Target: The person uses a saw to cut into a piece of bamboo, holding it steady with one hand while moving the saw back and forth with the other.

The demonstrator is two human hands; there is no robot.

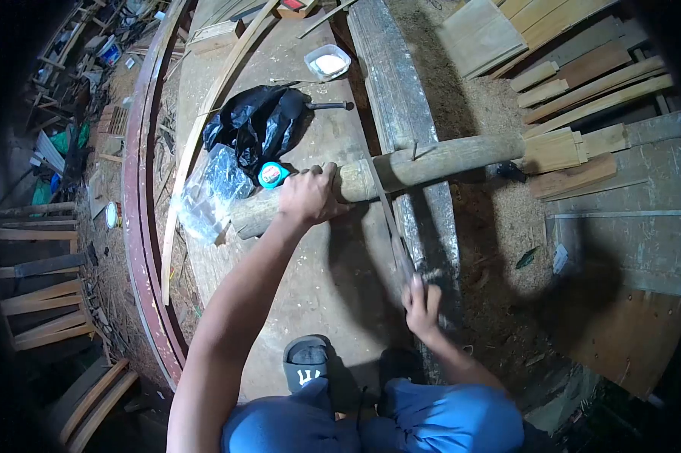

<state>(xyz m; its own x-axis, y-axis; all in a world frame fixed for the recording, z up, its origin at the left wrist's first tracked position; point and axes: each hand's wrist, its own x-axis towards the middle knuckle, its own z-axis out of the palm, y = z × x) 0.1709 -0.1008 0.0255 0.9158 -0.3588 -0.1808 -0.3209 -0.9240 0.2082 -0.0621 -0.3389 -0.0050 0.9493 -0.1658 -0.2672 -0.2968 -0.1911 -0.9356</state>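
A round wooden log point(465, 157) lies slantwise across the workbench and a thick weathered beam point(397, 83). My left hand point(308, 195) is closed over the log left of its middle, pressing on its top. In my right hand point(422, 306), low and to the right, is the near end of a handsaw point(389, 215). Its long narrow blade crosses the log just right of my left hand. A short peg point(413, 149) sticks up from the log. Beside my left hand sits a teal tape measure point(271, 175), next to a clear plastic bag point(216, 185).
A black plastic bag point(253, 121), a dark metal rod point(330, 106) and a clear tub point(328, 62) lie behind the log. Long wood strips point(223, 83) run along the bench's left. Boards point(574, 90) are stacked at right, beyond sawdust-covered ground.
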